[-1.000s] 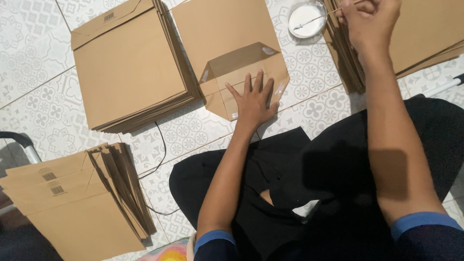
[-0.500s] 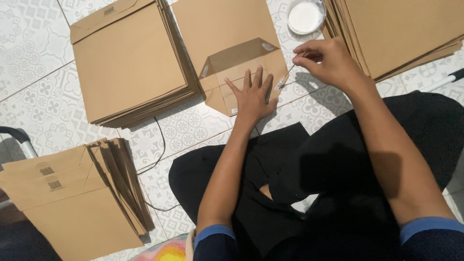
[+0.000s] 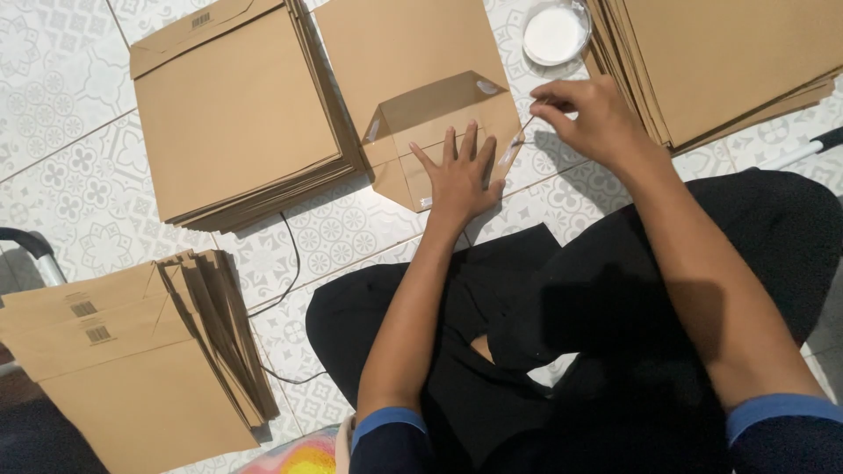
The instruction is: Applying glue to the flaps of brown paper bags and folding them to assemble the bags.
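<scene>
Lying on the tiled floor (image 3: 53, 105), the brown paper bag (image 3: 413, 96) is pinned by the flat, spread left hand (image 3: 458, 175) while the right hand (image 3: 593, 118), back from the glue dish (image 3: 556, 33), pinches a thin stick (image 3: 520, 133) now touching the folded flap (image 3: 439, 114).

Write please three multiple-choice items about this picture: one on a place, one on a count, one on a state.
1. Where is the small white dish?
A. between the centre bag and the right stack
B. on the lap
C. on the lower left stack

2. How many stacks of brown paper bags lie around the centre bag?
A. one
B. three
C. five

3. How is the left hand?
A. clenched
B. flat, fingers spread
C. raised

Answers:
1 A, it sits beside the right stack.
2 B, upper left, lower left, right.
3 B, it presses the folded bag bottom.
</scene>
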